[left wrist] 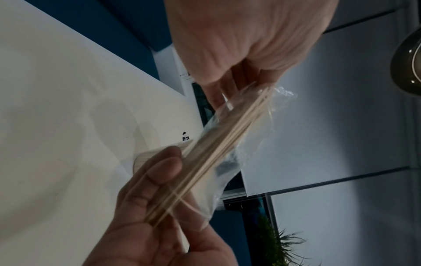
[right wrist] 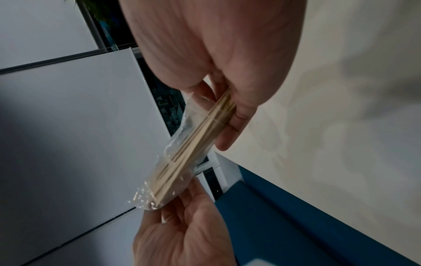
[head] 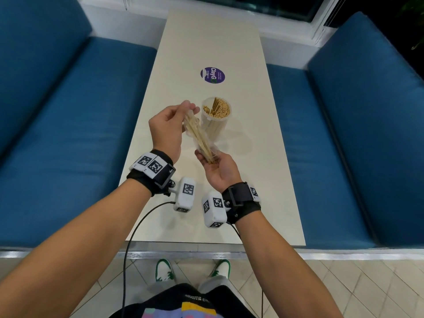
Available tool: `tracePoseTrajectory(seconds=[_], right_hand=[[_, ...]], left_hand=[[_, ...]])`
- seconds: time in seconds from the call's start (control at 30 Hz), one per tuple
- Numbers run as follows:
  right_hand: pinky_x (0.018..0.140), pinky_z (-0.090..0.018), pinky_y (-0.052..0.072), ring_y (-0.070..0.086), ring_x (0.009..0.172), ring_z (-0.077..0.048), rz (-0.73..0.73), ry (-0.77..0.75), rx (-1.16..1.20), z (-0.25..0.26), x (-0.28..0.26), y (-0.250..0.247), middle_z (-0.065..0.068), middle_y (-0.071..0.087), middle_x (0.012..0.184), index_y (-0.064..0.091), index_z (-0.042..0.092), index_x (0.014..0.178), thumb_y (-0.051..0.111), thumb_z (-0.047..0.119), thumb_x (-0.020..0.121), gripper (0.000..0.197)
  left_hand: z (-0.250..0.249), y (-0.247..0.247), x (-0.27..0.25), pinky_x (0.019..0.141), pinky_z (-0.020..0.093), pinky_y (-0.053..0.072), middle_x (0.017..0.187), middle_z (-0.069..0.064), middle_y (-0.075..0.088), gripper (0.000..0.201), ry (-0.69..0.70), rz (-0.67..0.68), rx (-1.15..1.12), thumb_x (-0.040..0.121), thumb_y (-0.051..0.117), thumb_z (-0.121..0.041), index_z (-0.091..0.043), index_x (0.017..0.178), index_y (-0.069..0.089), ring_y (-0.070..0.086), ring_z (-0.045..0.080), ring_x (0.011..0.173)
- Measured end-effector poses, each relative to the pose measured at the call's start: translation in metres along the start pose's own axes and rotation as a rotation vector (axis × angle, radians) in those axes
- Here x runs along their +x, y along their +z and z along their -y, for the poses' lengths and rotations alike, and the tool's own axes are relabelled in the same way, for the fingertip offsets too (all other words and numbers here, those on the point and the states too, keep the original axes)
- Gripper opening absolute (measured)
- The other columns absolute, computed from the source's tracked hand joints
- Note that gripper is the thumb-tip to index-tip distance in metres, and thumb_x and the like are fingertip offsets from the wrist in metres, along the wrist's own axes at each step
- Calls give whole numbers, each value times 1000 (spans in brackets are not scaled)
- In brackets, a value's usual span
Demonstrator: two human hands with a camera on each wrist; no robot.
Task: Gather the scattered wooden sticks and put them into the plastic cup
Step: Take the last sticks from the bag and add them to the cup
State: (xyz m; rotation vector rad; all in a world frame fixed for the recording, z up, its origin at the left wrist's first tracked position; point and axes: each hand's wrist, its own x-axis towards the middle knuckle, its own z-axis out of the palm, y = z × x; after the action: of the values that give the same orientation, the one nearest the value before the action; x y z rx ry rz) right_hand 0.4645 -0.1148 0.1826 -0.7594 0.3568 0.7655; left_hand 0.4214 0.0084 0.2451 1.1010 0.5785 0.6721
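A bundle of thin wooden sticks sits inside a clear plastic bag, held slanted above the table. My left hand pinches the bag's crinkled far end. My right hand, palm up, grips the near end of the sticks. Just right of the bag stands the clear plastic cup, upright and packed with sticks. In the left wrist view, the left hand is at the top, the sticks run down to the right hand. The right wrist view shows the right hand round the sticks.
The long cream table carries a round purple sticker beyond the cup. Blue padded benches flank it on both sides. A black cable hangs from the left wrist over the near table edge.
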Motion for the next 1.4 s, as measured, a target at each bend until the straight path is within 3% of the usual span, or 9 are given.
tracePoseTrajectory(seconds=[0.13,0.3,0.4,0.53,0.63,0.7,0.87,1.27,1.4], right_hand=[[70,-30,61,69,79,-32,17,35,-17,0,-1,-1,-25,68,99,55,-14,131,40,0,103,34],[66,-27,61,68,76,-29,-4,38,-4,1,-2,1,-24,67,99,54,-13,131,38,-3,103,34],[67,-29,62,70,80,-32,-14,13,30,1,-1,-1,-26,67,104,54,-14,130,41,-3,103,32],[76,-30,63,70,86,-33,8,34,16,1,-3,-1,-26,68,104,61,-14,120,49,0,103,25],[74,-28,63,72,83,-32,-3,40,14,2,0,0,-26,68,103,60,-12,116,44,-1,104,23],[71,-27,63,71,84,-32,-5,42,8,2,1,2,-25,68,101,58,-11,120,44,1,105,24],[77,-29,63,73,85,-32,-7,41,-4,0,3,0,-25,69,105,59,-13,126,52,4,103,29],[93,-32,59,72,92,-31,102,7,-78,3,5,7,-21,68,116,65,-7,112,51,2,104,19],[107,-38,50,74,89,-25,105,-39,-109,3,5,6,-15,73,107,68,-5,106,57,-2,100,12]], left_hand=[[-8,2,4,91,65,55,104,12,78,21,1,-13,-2,102,62,-24,-5,103,70,76,30,101],[-6,-4,7,101,53,54,122,16,73,33,-80,68,-62,109,44,-18,-4,137,57,72,31,111],[-3,-5,8,100,54,55,114,21,74,25,-65,40,-42,105,53,-10,5,123,60,74,34,106],[-10,-2,11,93,50,58,108,16,77,19,-41,-7,-77,102,62,-23,-5,108,59,75,31,103],[-7,-5,11,92,44,58,121,11,74,38,-142,69,-135,107,47,-43,-12,124,61,71,27,113],[-1,-7,7,95,46,57,122,11,74,39,-191,90,-158,108,45,-38,-10,130,61,69,29,117],[1,-8,10,95,63,54,105,17,75,8,-61,26,-110,101,61,-14,-11,95,57,71,38,110],[6,-11,13,89,54,60,124,10,73,33,-58,0,-50,107,51,-17,-14,139,60,73,28,110],[6,-14,19,89,61,58,110,12,77,25,-23,-40,-1,102,62,-19,-9,122,72,73,31,107]])
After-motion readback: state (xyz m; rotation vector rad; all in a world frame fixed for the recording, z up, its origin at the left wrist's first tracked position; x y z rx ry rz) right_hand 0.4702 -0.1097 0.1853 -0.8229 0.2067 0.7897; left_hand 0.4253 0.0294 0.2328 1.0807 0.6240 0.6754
